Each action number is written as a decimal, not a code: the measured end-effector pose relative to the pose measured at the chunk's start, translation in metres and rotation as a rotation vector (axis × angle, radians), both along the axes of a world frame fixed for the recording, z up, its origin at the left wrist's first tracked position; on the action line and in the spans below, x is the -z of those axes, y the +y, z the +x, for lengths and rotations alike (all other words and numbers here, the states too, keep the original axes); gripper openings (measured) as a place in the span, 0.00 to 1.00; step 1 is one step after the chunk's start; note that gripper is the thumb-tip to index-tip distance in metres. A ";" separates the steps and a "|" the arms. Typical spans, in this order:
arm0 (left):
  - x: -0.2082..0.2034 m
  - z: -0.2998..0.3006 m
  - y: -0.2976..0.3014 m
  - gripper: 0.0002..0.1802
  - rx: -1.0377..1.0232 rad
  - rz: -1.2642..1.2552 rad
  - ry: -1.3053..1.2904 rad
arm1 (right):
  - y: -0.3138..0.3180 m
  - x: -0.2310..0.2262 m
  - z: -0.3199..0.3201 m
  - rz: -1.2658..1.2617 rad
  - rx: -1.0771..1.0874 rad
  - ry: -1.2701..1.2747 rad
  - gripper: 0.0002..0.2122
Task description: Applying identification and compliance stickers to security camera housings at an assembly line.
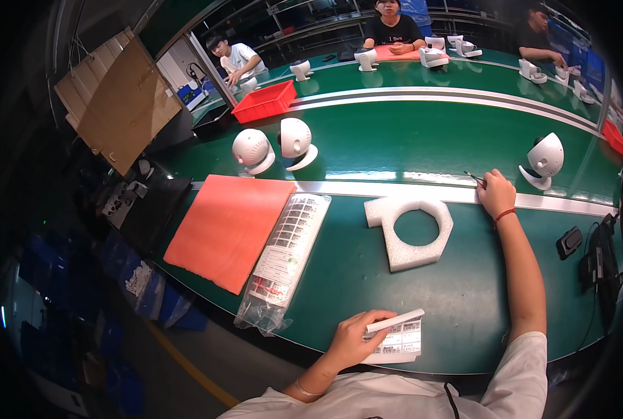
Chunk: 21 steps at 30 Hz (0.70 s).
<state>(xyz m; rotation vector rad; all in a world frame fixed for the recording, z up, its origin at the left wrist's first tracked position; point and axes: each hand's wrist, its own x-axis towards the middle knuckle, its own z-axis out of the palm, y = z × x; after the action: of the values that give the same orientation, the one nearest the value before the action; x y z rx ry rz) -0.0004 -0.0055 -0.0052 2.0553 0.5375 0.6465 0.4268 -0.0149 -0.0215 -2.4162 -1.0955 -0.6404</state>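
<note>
My left hand (pixel 357 340) grips a small white sheet of printed labels (pixel 399 338) at the near edge of the green bench. My right hand (pixel 496 193) reaches far out to the white strip along the belt and pinches a thin pair of tweezers (pixel 474 177). Between the hands lies a white foam block (pixel 410 228) with a round hole in it. A clear bag of label sheets (pixel 287 258) lies left of the foam, beside an orange foam pad (pixel 231 227).
Two white round cameras (pixel 253 151) (pixel 295 140) stand on the belt beyond the pad, another (pixel 545 160) past my right hand. A red bin (pixel 264 101) sits further back. A black device (pixel 569 241) and cables lie right. Other people sit across the line.
</note>
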 end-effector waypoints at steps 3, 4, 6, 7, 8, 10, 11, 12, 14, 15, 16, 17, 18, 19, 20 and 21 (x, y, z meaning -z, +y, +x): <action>-0.001 0.000 0.000 0.13 -0.002 -0.008 0.004 | 0.000 0.001 0.001 0.001 0.004 -0.003 0.08; -0.001 0.000 0.000 0.13 -0.001 -0.008 0.005 | 0.000 0.001 0.002 0.003 0.009 -0.001 0.08; -0.002 0.001 0.000 0.13 -0.001 -0.001 -0.001 | 0.000 0.001 0.002 0.005 0.014 0.001 0.08; -0.002 0.001 0.000 0.13 -0.001 -0.001 -0.001 | 0.000 0.001 0.001 0.006 0.016 0.004 0.08; -0.001 0.001 0.000 0.13 -0.001 0.004 -0.006 | 0.000 0.000 0.001 0.007 0.018 0.008 0.08; 0.000 0.001 0.000 0.13 0.001 0.006 -0.013 | 0.000 0.002 0.002 0.006 0.022 0.005 0.08; 0.000 0.001 0.000 0.13 0.001 0.003 -0.010 | -0.001 0.002 0.002 0.007 0.025 0.002 0.08; 0.000 0.000 0.000 0.13 -0.001 0.001 -0.005 | -0.001 0.002 0.002 0.007 0.024 0.003 0.08; 0.001 0.000 -0.001 0.13 -0.003 0.003 0.000 | -0.001 0.001 0.000 0.010 0.028 0.012 0.08; 0.001 0.000 -0.001 0.13 -0.003 0.003 0.003 | -0.001 0.000 0.000 0.010 0.028 0.012 0.08; 0.001 0.000 -0.001 0.13 -0.002 0.003 0.003 | -0.001 0.000 0.000 0.007 0.031 0.015 0.08; 0.000 0.000 -0.001 0.13 -0.004 0.006 0.000 | -0.001 -0.001 0.000 0.004 0.033 0.018 0.08; 0.000 0.001 -0.001 0.13 -0.006 0.011 -0.002 | -0.001 -0.001 -0.001 0.005 0.033 0.018 0.08; 0.000 0.001 -0.001 0.13 -0.006 0.011 -0.002 | -0.001 -0.002 -0.002 -0.001 0.039 0.019 0.09; 0.000 0.000 0.000 0.13 -0.005 0.013 -0.002 | -0.001 -0.003 -0.002 -0.007 0.045 0.020 0.09; 0.000 0.001 0.000 0.13 -0.003 0.016 -0.002 | -0.001 -0.002 -0.001 -0.006 0.046 0.019 0.09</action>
<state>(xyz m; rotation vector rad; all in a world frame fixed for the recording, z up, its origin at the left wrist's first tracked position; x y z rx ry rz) 0.0002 -0.0057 -0.0055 2.0686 0.5363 0.6564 0.4256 -0.0161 -0.0193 -2.4543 -1.0386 -0.6277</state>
